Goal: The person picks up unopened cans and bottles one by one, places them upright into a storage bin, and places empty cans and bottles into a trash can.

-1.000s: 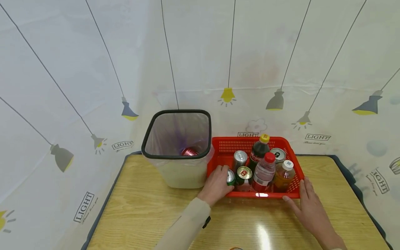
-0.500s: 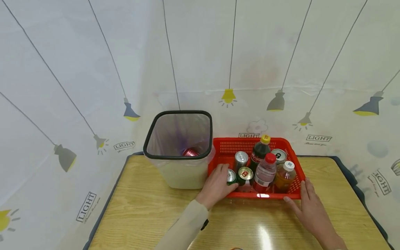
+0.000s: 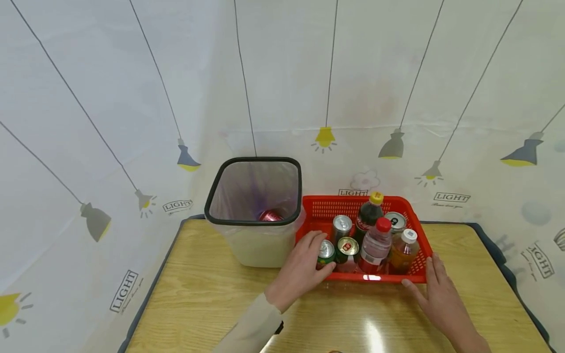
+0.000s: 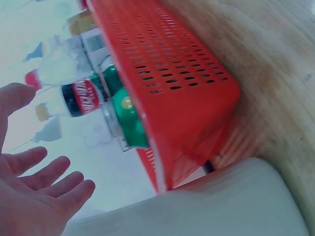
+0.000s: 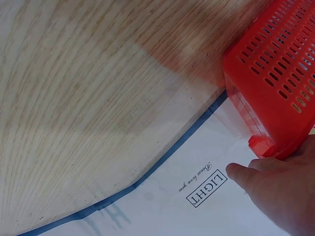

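My left hand (image 3: 302,262) hovers over the near left corner of a red plastic basket (image 3: 326,208), fingers spread around a green can (image 3: 325,250). A gap separates the fingers (image 4: 64,194) from the can in the left wrist view. Beside it stand a gold-topped can (image 3: 348,246) and a silver can (image 3: 342,225). The basket also holds a cola bottle (image 3: 369,215), a red-capped clear bottle (image 3: 375,247), a white-capped bottle of orange drink (image 3: 402,252) and another can (image 3: 395,221). My right hand (image 3: 441,296) rests with straight fingers against the basket's near right corner.
Left of the basket stands a bin (image 3: 253,245) with a clear liner and black rim; a red can (image 3: 270,215) lies inside. Both stand on a wooden table (image 3: 190,294). A patterned cloth (image 3: 366,73) hangs behind. A small orange edge (image 3: 334,351) shows at the bottom.
My left hand has drawn back slightly toward me and opened around the green can, so more of it shows. My right hand stays at the basket's corner. The head view has shifted slightly.
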Available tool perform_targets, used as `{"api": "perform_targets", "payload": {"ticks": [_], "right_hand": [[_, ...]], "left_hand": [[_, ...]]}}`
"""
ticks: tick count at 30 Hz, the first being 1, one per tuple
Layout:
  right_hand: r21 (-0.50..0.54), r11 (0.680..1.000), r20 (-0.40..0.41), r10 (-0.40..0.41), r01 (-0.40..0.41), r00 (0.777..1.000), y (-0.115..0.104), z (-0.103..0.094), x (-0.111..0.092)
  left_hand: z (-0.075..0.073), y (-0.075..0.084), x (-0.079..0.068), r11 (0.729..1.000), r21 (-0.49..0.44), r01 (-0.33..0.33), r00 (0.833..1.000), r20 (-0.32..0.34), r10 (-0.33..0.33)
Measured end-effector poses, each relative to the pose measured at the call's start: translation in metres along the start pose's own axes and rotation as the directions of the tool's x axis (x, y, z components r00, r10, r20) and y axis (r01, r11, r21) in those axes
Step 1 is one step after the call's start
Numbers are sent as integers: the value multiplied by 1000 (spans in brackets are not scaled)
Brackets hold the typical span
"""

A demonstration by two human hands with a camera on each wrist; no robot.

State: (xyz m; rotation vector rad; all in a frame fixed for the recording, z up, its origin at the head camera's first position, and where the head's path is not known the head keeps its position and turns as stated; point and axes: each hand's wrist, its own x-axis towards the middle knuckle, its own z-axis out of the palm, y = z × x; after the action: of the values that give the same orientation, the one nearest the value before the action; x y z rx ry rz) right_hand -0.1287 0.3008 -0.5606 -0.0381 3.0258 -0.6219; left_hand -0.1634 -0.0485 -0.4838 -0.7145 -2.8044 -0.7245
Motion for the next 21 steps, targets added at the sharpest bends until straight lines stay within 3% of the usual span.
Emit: {"api": "perform_targets", "payload": {"ticks": [5, 9, 15, 21], "right_hand": [[3, 1000, -6, -9, 9, 1000, -1, 0, -1], [2, 1000, -8, -10, 10, 1000, -2, 0, -1], [-3, 1000, -15, -12, 12, 1000, -2, 0, -1], [-11, 1000, -15, -10, 10, 1000, -1, 0, -1]], "left_hand": [[-19, 3, -10, 997, -35, -65, 994, -88, 62], [-35, 2, -16, 988, -7, -153, 969, -199, 149], [-64, -2, -21, 956, 74, -285, 893, -343, 292], [-92, -17, -24, 914, 174, -366, 794, -455, 404]]}}
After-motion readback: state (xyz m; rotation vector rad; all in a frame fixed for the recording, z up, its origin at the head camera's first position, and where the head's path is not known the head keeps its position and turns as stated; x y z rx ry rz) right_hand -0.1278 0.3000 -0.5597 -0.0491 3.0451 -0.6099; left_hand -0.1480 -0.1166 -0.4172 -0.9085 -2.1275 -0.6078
